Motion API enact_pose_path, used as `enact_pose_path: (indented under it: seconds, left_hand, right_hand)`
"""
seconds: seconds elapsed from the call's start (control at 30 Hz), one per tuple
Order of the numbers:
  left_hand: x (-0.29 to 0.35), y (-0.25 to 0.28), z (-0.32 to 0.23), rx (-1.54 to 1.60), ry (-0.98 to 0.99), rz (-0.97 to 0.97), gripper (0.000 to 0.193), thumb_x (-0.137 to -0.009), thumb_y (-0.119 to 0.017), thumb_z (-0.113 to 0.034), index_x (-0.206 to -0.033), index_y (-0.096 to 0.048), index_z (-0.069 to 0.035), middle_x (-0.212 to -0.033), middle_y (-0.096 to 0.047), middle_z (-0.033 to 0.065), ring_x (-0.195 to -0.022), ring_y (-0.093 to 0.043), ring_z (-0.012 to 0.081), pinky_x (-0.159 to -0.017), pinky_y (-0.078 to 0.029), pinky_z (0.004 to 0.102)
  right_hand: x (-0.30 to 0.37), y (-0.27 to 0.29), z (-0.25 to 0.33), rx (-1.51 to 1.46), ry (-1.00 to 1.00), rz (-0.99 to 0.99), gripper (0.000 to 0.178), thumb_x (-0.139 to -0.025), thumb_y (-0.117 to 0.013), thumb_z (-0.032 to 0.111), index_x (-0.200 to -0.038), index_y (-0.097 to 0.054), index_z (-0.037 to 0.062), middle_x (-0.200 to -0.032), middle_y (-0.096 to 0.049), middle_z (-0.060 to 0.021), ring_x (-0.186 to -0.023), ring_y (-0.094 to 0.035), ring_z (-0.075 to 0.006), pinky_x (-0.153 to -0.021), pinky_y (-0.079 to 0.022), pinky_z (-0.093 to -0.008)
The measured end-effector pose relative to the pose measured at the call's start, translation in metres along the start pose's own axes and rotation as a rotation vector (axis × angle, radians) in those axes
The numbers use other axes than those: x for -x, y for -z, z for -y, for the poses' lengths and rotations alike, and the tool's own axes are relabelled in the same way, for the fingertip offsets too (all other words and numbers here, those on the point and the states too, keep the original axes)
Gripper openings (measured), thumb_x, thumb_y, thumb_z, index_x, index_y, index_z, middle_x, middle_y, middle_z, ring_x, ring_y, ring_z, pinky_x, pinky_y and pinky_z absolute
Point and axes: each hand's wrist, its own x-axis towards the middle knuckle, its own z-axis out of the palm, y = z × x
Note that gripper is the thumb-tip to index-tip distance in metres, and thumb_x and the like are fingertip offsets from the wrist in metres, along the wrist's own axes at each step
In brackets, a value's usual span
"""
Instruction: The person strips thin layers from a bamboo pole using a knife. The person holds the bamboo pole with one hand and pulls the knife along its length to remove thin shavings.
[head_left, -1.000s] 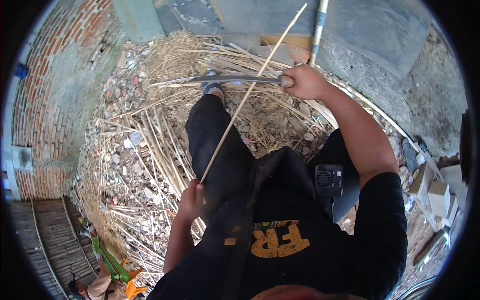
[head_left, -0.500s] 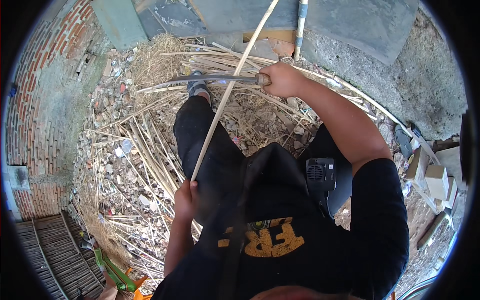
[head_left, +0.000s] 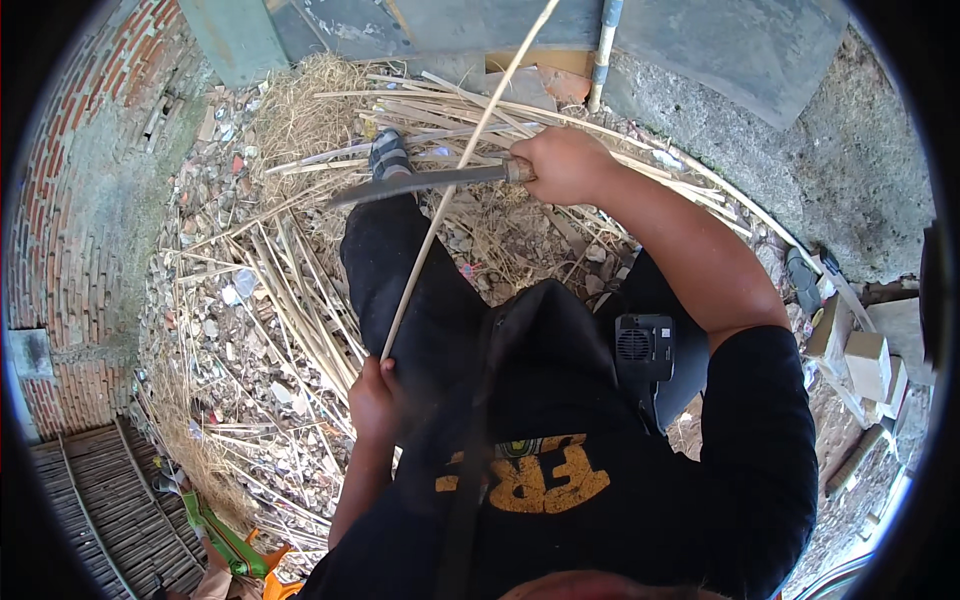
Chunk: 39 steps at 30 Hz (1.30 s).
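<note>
My left hand (head_left: 373, 400) is closed around the lower end of a long, thin bamboo strip (head_left: 421, 258), beside my left thigh. From there the strip slants up and away to the far edge of the view. In my right hand (head_left: 565, 165) is the wooden handle of a machete (head_left: 430, 181), its long grey blade pointing left. The blade crosses the strip a little above my left knee and looks to be against it, though the exact contact is hard to tell. My left foot in a grey sandal (head_left: 389, 155) is just beyond the blade.
Cut bamboo strips (head_left: 300, 290) lie in heaps at left and ahead, over rubble-strewn ground. A brick wall (head_left: 85, 230) stands left, a concrete wall (head_left: 840, 160) right. Pale blocks (head_left: 868, 362) are at far right. A slatted bamboo panel (head_left: 110, 510) and a person's green clothing (head_left: 230, 540) show lower left.
The machete and my right hand have come slightly nearer to me along the strip, the blade's tip dropping toward my left knee. My left hand keeps its hold at nearly the same place.
</note>
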Motion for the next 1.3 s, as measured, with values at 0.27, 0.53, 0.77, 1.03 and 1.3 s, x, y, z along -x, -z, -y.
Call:
enact_pose_path:
  seconds: [0.27,0.53,0.77,1.03,1.3]
  left_hand:
    - [-0.007,0.0,-0.004,-0.038,0.012,0.017,0.022,-0.101,-0.053,-0.026,-0.091,-0.056,-0.007,-0.069,-0.063,0.0237,-0.064,-0.063,0.0474,-0.056,-0.047,0.0559]
    - [-0.013,0.003,-0.005,-0.143,-0.092,-0.003,0.022,-0.101,-0.054,-0.027,-0.091,-0.054,-0.008,-0.068,-0.063,0.0221,-0.06,-0.063,0.0453,-0.052,-0.047,0.0555]
    - [-0.004,-0.005,0.003,-0.11,-0.063,-0.057,0.024,-0.1,-0.056,-0.027,-0.086,-0.053,-0.008,-0.067,-0.061,0.0209,-0.06,-0.062,0.0444,-0.053,-0.047,0.055]
    - [-0.008,0.003,0.005,-0.17,-0.125,-0.047,0.024,-0.098,-0.059,-0.028,-0.086,-0.052,-0.009,-0.065,-0.061,0.0187,-0.058,-0.061,0.0425,-0.051,-0.046,0.054]
    - [-0.008,-0.006,0.006,-0.087,-0.057,0.003,0.022,-0.099,-0.059,-0.026,-0.089,-0.051,-0.008,-0.066,-0.061,0.0213,-0.061,-0.062,0.0453,-0.052,-0.045,0.0552]
  right_hand:
    - [-0.014,-0.003,-0.046,-0.054,-0.064,-0.052,0.028,-0.078,-0.066,0.022,-0.102,-0.07,0.0081,-0.09,-0.07,-0.0188,-0.09,-0.068,-0.0365,-0.082,-0.055,-0.0476]
    - [-0.006,0.001,-0.037,-0.148,-0.087,0.17,0.029,-0.075,-0.065,0.019,-0.1,-0.071,0.0048,-0.093,-0.07,-0.0209,-0.091,-0.068,-0.0369,-0.081,-0.053,-0.0469]
    - [0.001,-0.002,-0.007,0.004,0.017,0.025,0.026,-0.073,-0.066,0.02,-0.094,-0.068,0.0044,-0.089,-0.068,-0.0214,-0.089,-0.067,-0.0394,-0.082,-0.053,-0.0484]
    - [-0.008,0.004,-0.094,-0.011,-0.243,-0.054,0.038,-0.079,-0.061,0.019,-0.115,-0.069,0.0118,-0.108,-0.069,-0.0206,-0.103,-0.066,-0.0375,-0.091,-0.052,-0.0478]
    - [0.015,0.009,-0.029,0.086,0.023,-0.109,0.018,-0.075,-0.066,0.02,-0.091,-0.068,0.0104,-0.079,-0.068,-0.0156,-0.079,-0.068,-0.0364,-0.073,-0.054,-0.0491]
